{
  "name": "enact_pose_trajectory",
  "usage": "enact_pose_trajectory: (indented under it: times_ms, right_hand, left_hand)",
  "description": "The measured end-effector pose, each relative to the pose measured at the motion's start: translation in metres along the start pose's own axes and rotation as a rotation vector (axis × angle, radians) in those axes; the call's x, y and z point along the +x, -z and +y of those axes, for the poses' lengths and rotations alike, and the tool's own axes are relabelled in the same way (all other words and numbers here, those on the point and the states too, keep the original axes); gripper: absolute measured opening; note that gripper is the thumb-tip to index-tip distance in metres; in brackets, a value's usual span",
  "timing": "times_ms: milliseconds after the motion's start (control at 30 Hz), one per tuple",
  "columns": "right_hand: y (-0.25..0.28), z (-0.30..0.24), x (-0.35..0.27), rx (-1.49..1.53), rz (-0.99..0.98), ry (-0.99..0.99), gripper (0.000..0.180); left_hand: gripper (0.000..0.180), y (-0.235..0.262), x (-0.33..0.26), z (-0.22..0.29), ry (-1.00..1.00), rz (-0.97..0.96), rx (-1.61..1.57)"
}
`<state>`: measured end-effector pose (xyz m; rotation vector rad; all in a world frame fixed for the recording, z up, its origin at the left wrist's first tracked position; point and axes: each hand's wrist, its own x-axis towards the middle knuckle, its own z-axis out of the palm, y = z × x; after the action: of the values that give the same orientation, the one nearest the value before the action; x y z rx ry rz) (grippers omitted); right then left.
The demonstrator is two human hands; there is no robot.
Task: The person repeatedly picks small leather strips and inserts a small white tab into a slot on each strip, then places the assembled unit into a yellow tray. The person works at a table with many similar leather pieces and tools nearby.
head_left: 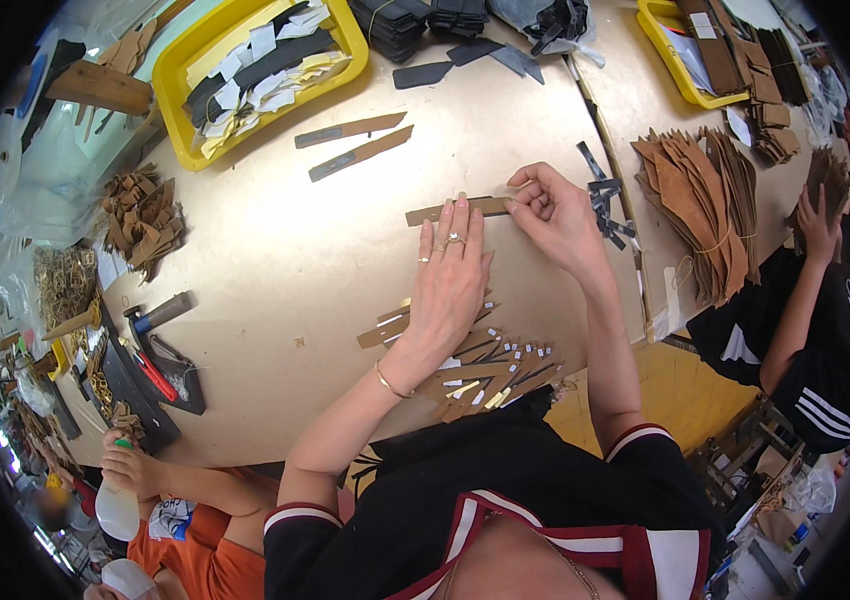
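Observation:
A narrow brown leather strip point(423, 216) lies crosswise on the table in front of me. My left hand point(453, 260) rests flat across it, fingers stretched out and pressing it down. At the strip's right end, my right hand point(557, 215) has thumb and forefinger pinched together on it, the other fingers curled. Close below my left wrist is a heap of brown strips point(495, 372), several with small white tags and black or yellowish pieces. Farther off, two brown strips with dark ends point(360, 150) lie side by side.
Small black pieces point(605, 205) lie right of my hand, near bundled brown leather pieces point(690, 205). A yellow tray point(173, 110) stands far left, another yellow tray point(660, 45) far right. On the left are a hammer point(163, 312) and a red cutter point(157, 378). Co-workers sit on both sides.

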<state>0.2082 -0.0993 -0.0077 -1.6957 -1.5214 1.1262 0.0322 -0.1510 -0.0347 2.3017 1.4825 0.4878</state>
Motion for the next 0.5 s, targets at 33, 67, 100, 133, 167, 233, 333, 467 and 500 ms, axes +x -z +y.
enact_pose_trajectory:
  times_ms: [33,67,100,133,167,233,333,467,500]
  right_hand:
    - [0.000,0.001,0.000,-0.015,-0.013,-0.011,0.019]
    - [0.000,0.002,0.000,-0.021,-0.021,0.006,0.019]
    - [-0.002,0.003,-0.001,-0.074,0.003,0.031,0.021]
    - [-0.005,0.004,-0.002,-0.118,0.031,0.085,0.024]
    - [-0.009,0.004,-0.005,-0.175,0.054,0.108,0.028]
    - [-0.017,0.005,-0.014,-0.290,0.106,0.195,0.033]
    - [-0.030,0.003,-0.032,-0.674,0.260,0.382,0.034]
    - [-0.043,-0.003,-0.044,-0.878,0.316,0.431,0.036]
    - [-0.045,-0.005,-0.046,-0.864,0.300,0.451,0.036]
  left_hand:
    - [0.049,0.000,0.000,0.000,-0.003,0.001,0.012]
    - [0.050,0.000,0.001,0.001,-0.003,0.001,0.026]
    - [0.050,0.000,0.001,0.001,-0.002,0.002,0.037]
    - [0.050,0.001,0.002,0.002,0.003,-0.003,0.044]
    - [0.049,0.003,0.003,0.002,-0.004,0.011,0.063]
    - [0.048,0.006,0.005,0.004,0.000,-0.008,0.090]
    - [0.044,0.017,0.008,-0.003,0.023,-0.014,-0.053]
    - [0.035,0.032,0.014,-0.030,0.141,0.223,-0.047]
    - [0.033,0.035,0.014,-0.036,0.154,0.214,-0.042]
